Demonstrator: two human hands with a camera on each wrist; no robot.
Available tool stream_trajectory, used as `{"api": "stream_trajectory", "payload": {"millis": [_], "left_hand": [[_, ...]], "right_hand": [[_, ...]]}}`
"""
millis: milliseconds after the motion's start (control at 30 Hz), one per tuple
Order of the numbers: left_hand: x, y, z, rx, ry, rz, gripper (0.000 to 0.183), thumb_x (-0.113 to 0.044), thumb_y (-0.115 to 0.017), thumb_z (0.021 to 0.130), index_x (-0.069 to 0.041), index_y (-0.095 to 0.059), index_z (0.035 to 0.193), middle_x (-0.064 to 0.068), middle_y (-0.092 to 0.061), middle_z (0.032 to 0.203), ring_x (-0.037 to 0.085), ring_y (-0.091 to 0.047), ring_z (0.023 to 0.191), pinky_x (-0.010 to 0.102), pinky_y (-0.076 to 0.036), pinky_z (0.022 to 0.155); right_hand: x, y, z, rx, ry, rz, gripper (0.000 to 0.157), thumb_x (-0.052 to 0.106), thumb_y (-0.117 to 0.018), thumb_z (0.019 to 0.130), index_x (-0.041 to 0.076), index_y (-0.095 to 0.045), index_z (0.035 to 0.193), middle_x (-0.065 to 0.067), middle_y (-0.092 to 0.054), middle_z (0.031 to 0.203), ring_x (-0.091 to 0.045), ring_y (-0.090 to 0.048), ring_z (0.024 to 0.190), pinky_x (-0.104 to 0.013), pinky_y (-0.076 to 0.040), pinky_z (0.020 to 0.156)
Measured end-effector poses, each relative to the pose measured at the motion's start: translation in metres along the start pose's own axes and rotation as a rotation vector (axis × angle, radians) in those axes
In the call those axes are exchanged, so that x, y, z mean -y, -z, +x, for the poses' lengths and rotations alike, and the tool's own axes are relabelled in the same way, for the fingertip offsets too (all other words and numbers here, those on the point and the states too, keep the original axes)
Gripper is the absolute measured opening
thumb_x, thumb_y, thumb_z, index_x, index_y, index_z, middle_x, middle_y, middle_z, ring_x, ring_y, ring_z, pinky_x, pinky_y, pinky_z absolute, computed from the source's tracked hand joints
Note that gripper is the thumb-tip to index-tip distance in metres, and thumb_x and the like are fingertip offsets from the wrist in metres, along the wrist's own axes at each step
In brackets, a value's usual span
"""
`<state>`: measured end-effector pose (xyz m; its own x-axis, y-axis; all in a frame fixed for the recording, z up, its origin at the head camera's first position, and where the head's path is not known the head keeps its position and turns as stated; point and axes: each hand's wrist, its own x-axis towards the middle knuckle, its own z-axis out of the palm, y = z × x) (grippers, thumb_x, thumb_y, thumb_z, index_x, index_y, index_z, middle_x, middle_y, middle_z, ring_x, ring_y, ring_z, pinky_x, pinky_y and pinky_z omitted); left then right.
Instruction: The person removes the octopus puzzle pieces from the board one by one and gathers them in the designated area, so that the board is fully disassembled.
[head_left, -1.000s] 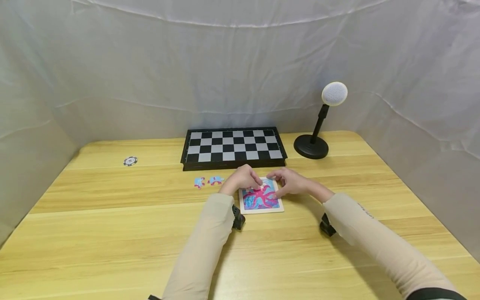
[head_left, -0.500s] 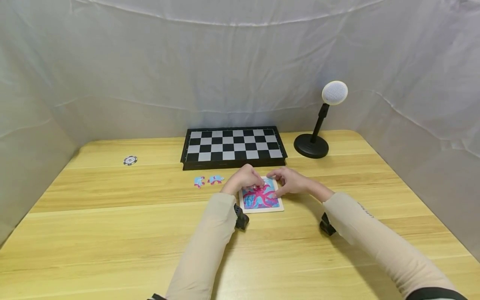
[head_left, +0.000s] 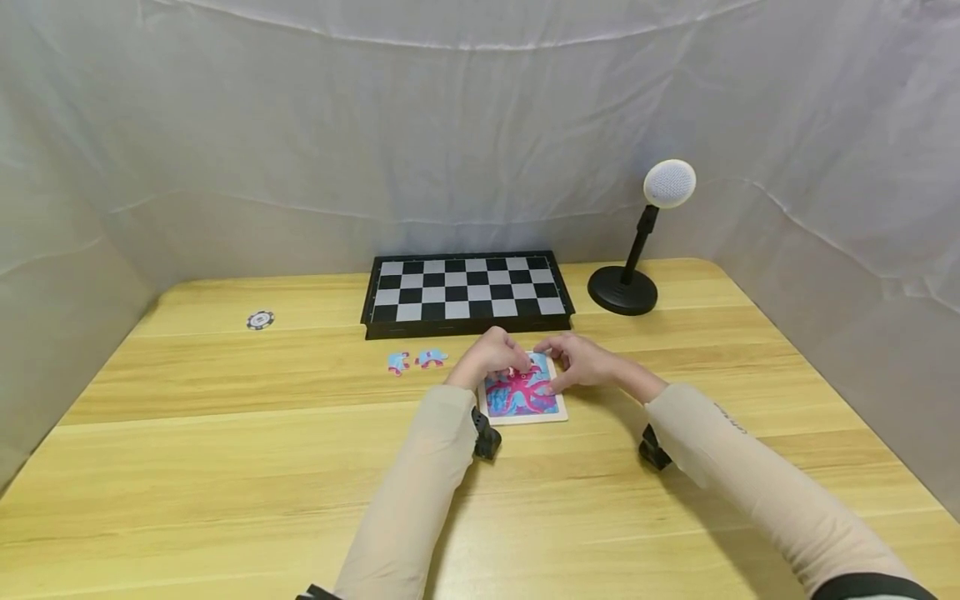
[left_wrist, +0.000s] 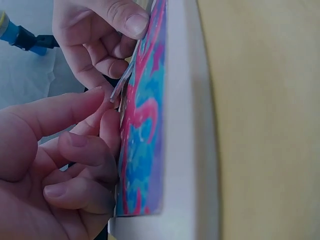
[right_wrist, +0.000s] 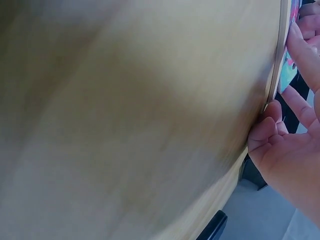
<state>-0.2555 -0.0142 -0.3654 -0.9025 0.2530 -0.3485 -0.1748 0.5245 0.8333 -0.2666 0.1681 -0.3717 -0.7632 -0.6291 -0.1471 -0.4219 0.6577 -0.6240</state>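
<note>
A square jigsaw puzzle (head_left: 523, 403) with a pink octopus on blue lies in a pale frame tray (left_wrist: 181, 150) on the table. My left hand (head_left: 497, 355) is over its upper left part, fingers curled. In the left wrist view its fingertips pinch the end of a puzzle piece (left_wrist: 123, 81) that stands tilted up from the picture. My right hand (head_left: 585, 363) grips the tray at the upper right, its thumb (right_wrist: 298, 42) on the picture and its fingers at the edge. Two loose puzzle pieces (head_left: 431, 358) lie left of the tray; the left hand hides the tray's upper left corner.
Behind the tray stands a black-and-white chessboard (head_left: 468, 292). A round white-headed stand (head_left: 670, 184) on a black base is at the back right. One poker chip (head_left: 260, 320) lies at the far left of the wooden table (head_left: 225, 483), with grey cloth behind.
My left hand has shifted slightly right over the upper part of the puzzle, and the fingers have turned a little. The right hand has kept its place at the tray.
</note>
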Motion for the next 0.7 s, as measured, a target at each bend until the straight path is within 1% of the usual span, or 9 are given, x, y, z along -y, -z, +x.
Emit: {"api": "stream_trajectory", "payload": {"millis": [200, 400, 533, 700], "left_hand": [[-0.0020, -0.0020, 0.0027, -0.033, 0.015, 0.006, 0.004, -0.005, -0.070, 0.074, -0.002, -0.069, 0.076, 0.002, -0.048, 0.051, 0.011, -0.035, 0.041, 0.021, -0.026, 0.039], [-0.0022, -0.0045, 0.0071, -0.070, 0.039, 0.007, 0.004, -0.005, -0.072, 0.072, -0.002, -0.069, 0.072, 0.002, -0.048, 0.050, 0.011, -0.037, 0.041, 0.022, -0.028, 0.038], [-0.0020, -0.0044, 0.0079, -0.088, 0.051, -0.006, 0.005, -0.006, -0.073, 0.070, -0.003, -0.069, 0.069, 0.002, -0.050, 0.051, 0.012, -0.038, 0.041, 0.023, -0.029, 0.038], [-0.0019, -0.0020, 0.0060, -0.093, 0.041, -0.038, 0.006, -0.005, -0.075, 0.067, -0.004, -0.070, 0.069, 0.003, -0.052, 0.052, 0.011, -0.036, 0.039, 0.022, -0.029, 0.038]], "right_hand": [[0.0015, 0.0003, -0.0009, -0.004, 0.007, -0.007, 0.057, 0.016, -0.076, 0.070, -0.003, -0.051, 0.117, -0.010, -0.049, 0.091, -0.020, -0.042, 0.072, -0.028, -0.036, 0.062], [-0.0003, -0.0008, 0.0004, -0.007, -0.002, -0.006, 0.056, 0.017, -0.076, 0.070, -0.002, -0.051, 0.117, -0.009, -0.049, 0.091, -0.020, -0.042, 0.072, -0.027, -0.036, 0.062], [-0.0003, -0.0010, 0.0000, -0.007, -0.007, -0.004, 0.056, 0.017, -0.076, 0.071, -0.002, -0.051, 0.117, -0.010, -0.049, 0.093, -0.020, -0.042, 0.071, -0.027, -0.036, 0.062], [0.0007, -0.0009, -0.0015, -0.007, -0.010, -0.008, 0.056, 0.017, -0.076, 0.071, -0.002, -0.051, 0.117, -0.011, -0.049, 0.095, -0.021, -0.042, 0.073, -0.028, -0.036, 0.062]]}}
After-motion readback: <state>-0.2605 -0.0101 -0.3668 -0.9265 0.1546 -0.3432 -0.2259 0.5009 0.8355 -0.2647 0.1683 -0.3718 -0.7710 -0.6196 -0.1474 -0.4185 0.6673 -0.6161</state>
